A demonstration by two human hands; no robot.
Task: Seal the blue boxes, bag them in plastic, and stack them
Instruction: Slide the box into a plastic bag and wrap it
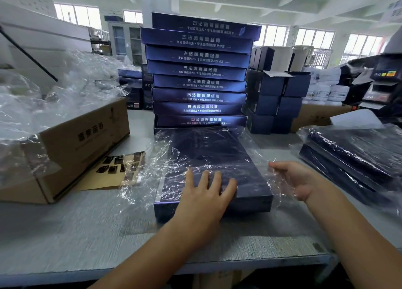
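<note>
A flat dark blue box [213, 158] lies on the grey table [87, 227] in front of me, partly inside a clear plastic bag [152, 171]. My left hand [206, 193] presses flat on the box's near end, fingers straight. At the box's right side, my right hand [298, 180] holds the crinkled edge of the bag, thumb above and fingers curled under the film. Right behind the box rises a tall stack of blue boxes [200, 71] without bags. At the right lies a low stack of bagged blue boxes [348, 158].
A cardboard carton [82, 141] at the left holds a heap of loose clear bags [43, 97]. A card sheet with dark stickers [117, 169] lies beside it. Smaller dark blue boxes [276, 97] are piled behind at the right. The table's front edge runs near my arms.
</note>
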